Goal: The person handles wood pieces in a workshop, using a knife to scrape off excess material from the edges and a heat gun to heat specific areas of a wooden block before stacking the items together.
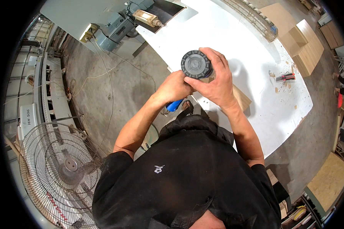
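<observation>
Seen end-on, a tool with a round, ribbed dark-grey cap [196, 64] is held upright over the near edge of the white table. My right hand [217, 78] wraps round its right side, thumb below and fingers along the far rim. Closed into a fist, my left hand [176, 86] sits against the cap's lower left. A blue rounded part [174, 105] sticks out beneath that fist; whether it belongs to the same tool I cannot tell. The tool's body is hidden under the cap and hands. Partly behind my right hand lies a wooden board [241, 100].
On the white table [263, 126], a red-and-black hand tool [286, 77] lies among wood scraps. Wooden panels [307, 47] stand beyond the far right edge. A grey motor [116, 30] sits at the upper left, its cables trailing on the floor. A large fan [70, 164] stands left.
</observation>
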Tool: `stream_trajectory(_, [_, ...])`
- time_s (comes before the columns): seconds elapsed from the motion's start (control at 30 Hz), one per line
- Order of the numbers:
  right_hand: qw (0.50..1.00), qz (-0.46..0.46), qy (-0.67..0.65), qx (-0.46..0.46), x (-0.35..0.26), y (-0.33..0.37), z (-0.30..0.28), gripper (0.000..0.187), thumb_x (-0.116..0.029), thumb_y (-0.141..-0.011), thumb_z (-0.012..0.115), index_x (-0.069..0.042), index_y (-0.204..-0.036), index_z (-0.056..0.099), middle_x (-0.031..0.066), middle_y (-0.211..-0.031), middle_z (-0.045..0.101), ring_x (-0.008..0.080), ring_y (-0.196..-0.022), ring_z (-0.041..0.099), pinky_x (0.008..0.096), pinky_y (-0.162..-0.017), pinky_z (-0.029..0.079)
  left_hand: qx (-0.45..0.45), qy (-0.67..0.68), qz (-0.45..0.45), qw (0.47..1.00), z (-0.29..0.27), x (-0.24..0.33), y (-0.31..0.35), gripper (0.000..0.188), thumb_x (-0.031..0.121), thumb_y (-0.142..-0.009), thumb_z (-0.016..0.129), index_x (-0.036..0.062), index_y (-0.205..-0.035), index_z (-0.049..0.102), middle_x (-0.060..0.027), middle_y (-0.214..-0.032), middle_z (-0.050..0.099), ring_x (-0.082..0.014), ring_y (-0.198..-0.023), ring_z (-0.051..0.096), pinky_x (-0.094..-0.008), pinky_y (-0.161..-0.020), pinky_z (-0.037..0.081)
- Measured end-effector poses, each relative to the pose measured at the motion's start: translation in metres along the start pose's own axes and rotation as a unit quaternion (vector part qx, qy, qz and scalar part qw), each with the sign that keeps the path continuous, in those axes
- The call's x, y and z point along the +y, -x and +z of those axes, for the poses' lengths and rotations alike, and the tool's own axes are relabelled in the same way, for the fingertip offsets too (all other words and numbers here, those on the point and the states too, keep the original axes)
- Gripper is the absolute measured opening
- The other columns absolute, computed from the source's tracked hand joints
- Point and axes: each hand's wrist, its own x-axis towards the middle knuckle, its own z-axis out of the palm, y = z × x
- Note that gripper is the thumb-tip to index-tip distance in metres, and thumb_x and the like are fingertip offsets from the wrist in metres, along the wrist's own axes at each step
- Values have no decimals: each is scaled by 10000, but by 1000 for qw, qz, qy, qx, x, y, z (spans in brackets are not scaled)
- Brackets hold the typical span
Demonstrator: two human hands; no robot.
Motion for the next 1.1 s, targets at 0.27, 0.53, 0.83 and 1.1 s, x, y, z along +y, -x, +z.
stream_trajectory(0.27, [1000, -1, -14, -6, 7, -2, -2, 718, -214, -557, 854, -52, -1199, 577, 114, -1172, 606, 300, -1121, 547, 403, -990, 401, -11, 15, -38, 999, 1, 8, 2, 232, 117, -743, 642, -29, -923, 654, -167, -733, 672, -272, -716, 678, -378, -673, 530])
stream_trajectory(0.53, [999, -16, -20, -28, 7, -5, -8, 740, -157, -544, 866, -41, -1216, 580, 123, -1182, 616, 305, -1131, 556, 399, -970, 453, -23, 2, -36, 999, -1, 13, 4, 261, 86, -744, 632, -23, -981, 639, -164, -784, 675, -248, -752, 669, -364, -698, 520])
stream_trajectory(0.83, [994, -24, -45, -95, 19, -14, -21, 759, -205, -553, 863, -43, -1236, 574, 127, -1208, 609, 315, -1157, 540, 410, -1003, 428, -56, 21, -59, 997, 0, 18, 6, 257, 95, -819, 678, -10, -1047, 621, -96, -821, 666, -169, -741, 627, -324, -663, 513])
stream_trajectory(1.1, [965, 245, -38, -83, 74, 25, -49, 812, -439, -773, 746, -17, -1389, 428, 219, -1364, 498, 348, -1310, 434, 462, -1099, 343, -27, 59, -103, 993, -11, 23, 6, 366, 198, -823, 722, 1, -1107, 604, -71, -865, 645, -137, -712, 615, -292, -587, 508])
